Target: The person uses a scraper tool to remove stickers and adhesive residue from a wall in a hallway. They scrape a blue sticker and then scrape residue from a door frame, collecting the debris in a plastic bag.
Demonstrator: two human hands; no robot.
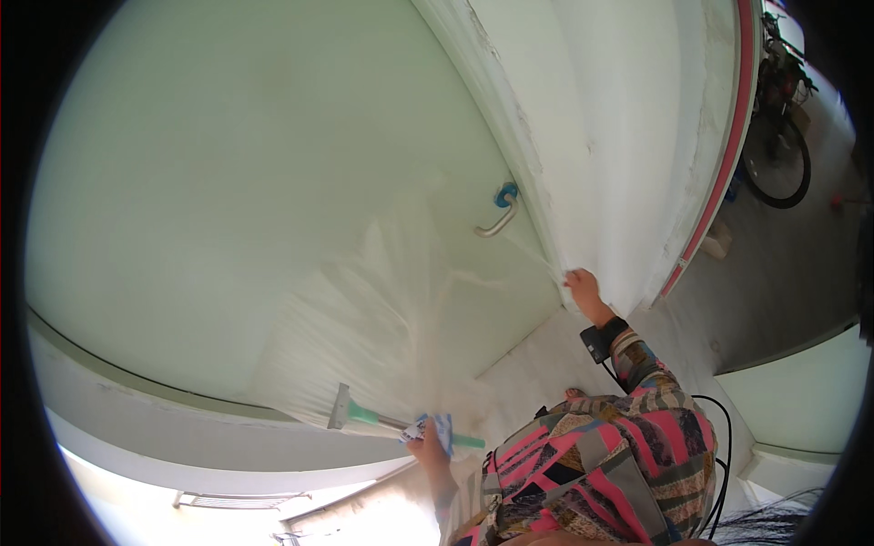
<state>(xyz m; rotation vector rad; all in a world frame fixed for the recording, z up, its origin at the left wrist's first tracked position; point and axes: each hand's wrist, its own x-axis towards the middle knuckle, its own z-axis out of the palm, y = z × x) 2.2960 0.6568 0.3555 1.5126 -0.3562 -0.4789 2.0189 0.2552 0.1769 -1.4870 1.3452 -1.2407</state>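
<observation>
My left hand [429, 450] is closed around a scraper [372, 415] with a flat metal blade and green grip sections. A crumpled blue-and-white printed wrapper or cloth [444, 431] is in the same hand. Thin, clear plastic film [382, 327] hangs in folds in front of the pale green door [225, 170], reaching down near the scraper. My right hand [584, 290] is at the door frame's edge, fingers pinched on what looks like a stretched edge of that film. Between the film and frame is a metal lever handle [502, 222] with a blue rose [506, 194].
A white door frame [505, 89] with chipped edges runs beside the white wall [628, 123]. Past a red-edged strip [724, 177] stands a bicycle [778, 150] on a dark floor. A black cable [728, 423] loops beside my body. A metal rack [239, 500] is at lower left.
</observation>
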